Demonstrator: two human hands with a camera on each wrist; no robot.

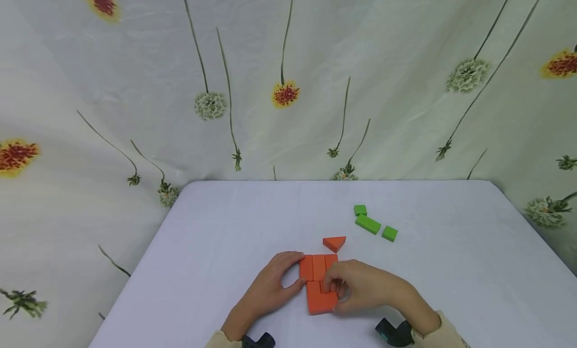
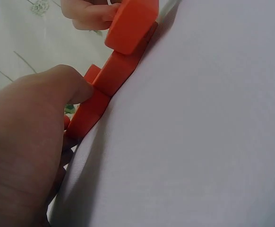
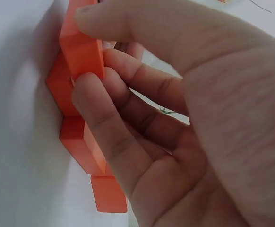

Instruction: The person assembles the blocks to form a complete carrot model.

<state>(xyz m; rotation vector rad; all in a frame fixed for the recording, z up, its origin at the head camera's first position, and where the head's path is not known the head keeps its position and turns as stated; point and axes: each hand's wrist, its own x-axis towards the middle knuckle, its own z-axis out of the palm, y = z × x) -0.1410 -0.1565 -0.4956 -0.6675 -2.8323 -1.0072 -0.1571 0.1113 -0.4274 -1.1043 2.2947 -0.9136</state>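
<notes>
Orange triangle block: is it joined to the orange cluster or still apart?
Apart. The orange triangle block lies alone on the table, a gap beyond the orange cluster.

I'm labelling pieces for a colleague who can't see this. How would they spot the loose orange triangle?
On the white table, find the orange block cluster between both hands. Just beyond it lies the orange triangle, alone, untouched, the only wedge-shaped piece.
</notes>
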